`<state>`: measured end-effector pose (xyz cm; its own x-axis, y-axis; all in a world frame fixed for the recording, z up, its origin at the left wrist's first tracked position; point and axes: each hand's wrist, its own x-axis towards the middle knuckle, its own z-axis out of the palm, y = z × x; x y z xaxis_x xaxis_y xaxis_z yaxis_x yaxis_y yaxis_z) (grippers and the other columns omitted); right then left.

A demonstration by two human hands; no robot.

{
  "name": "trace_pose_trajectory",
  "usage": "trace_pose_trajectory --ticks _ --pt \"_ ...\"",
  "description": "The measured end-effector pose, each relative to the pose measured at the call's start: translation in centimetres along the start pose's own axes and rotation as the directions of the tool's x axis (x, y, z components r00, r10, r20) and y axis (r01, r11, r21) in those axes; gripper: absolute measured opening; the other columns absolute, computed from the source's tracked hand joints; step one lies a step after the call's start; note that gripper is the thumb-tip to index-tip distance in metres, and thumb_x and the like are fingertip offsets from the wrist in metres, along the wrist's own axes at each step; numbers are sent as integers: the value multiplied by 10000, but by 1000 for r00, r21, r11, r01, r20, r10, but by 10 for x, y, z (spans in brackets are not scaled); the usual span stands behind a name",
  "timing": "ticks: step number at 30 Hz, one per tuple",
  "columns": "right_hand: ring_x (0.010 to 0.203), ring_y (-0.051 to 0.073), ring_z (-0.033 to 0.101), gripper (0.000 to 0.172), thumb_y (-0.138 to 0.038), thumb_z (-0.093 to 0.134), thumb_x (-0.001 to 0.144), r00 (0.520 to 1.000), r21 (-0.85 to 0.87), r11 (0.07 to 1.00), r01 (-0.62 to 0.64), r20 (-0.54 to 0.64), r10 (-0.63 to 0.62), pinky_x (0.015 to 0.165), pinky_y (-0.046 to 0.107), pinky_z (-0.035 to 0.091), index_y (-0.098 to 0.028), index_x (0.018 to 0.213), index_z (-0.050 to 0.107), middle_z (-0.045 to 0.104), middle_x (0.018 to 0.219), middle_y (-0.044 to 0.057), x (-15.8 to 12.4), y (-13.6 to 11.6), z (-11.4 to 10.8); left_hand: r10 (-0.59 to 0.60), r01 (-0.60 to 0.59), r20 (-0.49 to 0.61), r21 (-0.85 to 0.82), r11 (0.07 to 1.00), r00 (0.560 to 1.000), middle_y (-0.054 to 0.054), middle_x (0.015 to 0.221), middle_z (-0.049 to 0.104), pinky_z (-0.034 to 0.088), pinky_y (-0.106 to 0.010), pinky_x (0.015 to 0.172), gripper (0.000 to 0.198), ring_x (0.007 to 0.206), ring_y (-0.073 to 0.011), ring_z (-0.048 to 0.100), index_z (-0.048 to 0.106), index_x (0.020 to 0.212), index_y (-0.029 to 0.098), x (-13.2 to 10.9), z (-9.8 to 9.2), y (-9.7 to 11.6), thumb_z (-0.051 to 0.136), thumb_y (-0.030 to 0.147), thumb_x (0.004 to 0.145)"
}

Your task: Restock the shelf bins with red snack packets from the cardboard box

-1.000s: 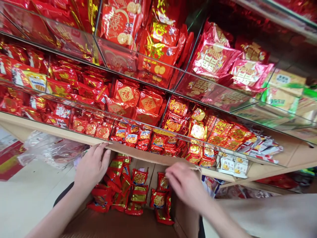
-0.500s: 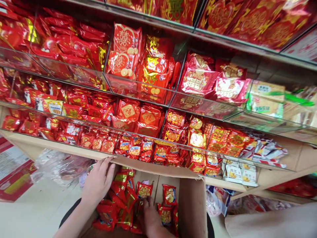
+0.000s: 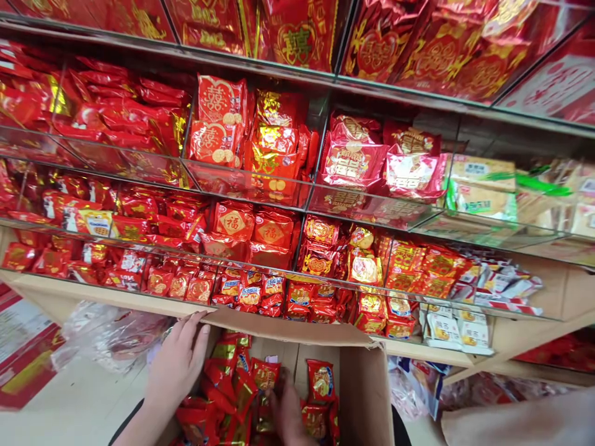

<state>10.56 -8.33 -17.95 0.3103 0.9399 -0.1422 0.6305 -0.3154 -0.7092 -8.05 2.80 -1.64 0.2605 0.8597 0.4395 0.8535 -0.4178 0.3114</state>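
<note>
An open cardboard box (image 3: 362,396) in front of me holds several small, shiny red-and-gold snack packets (image 3: 223,384). My left hand (image 3: 179,356) grips its upper left edge, with the fingers bent over the rim. Inside the box is my right hand (image 3: 287,406), its fingers curled against the side of a red snack packet (image 3: 266,373). The thumb and part of the fingers are hidden. To the right of that hand, another red packet (image 3: 320,380) leans against the box's inner wall.
Behind the box rise shelves with clear plastic fronts, full of red wedding-style packets (image 3: 218,145). White packets (image 3: 458,331) sit at the lower right. Clear plastic bags (image 3: 111,334) lie under the shelf at left, near a red-and-white carton (image 3: 28,347).
My view has tilted up a little, so the shelves sit lower in the picture. The right hand has closed in on the upright packet's side. My left hand keeps its place on the box edge.
</note>
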Motion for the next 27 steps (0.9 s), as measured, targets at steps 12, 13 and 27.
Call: trace_pose_trajectory --ticks 12,13,27 --pt "707 242 630 51 -203 482 722 982 319 947 -43 -159 98 643 310 466 -176 720 525 661 737 105 19 -8 3 -28 27 -12 -52 998 1000 -105 1127 549 423 -403 907 423 1064 -256 535 455 1181 186 0 7 -4 296 423 869" --pt "701 229 634 55 -183 485 709 982 345 938 -37 -162 98 632 296 469 -177 744 528 665 743 94 20 -12 2 -30 29 -18 -54 998 999 -107 1130 549 419 -409 912 425 1067 -261 533 455 1184 189 1 8 -5 300 425 866" --pt "787 192 603 211 -281 471 737 951 699 715 11 -228 207 702 251 453 -214 895 593 667 859 24 -61 -63 -50 -211 366 303 -688 626 929 -65 1106 628 465 -354 904 456 1043 -273 564 578 1065 227 -84 15 54 661 398 650"
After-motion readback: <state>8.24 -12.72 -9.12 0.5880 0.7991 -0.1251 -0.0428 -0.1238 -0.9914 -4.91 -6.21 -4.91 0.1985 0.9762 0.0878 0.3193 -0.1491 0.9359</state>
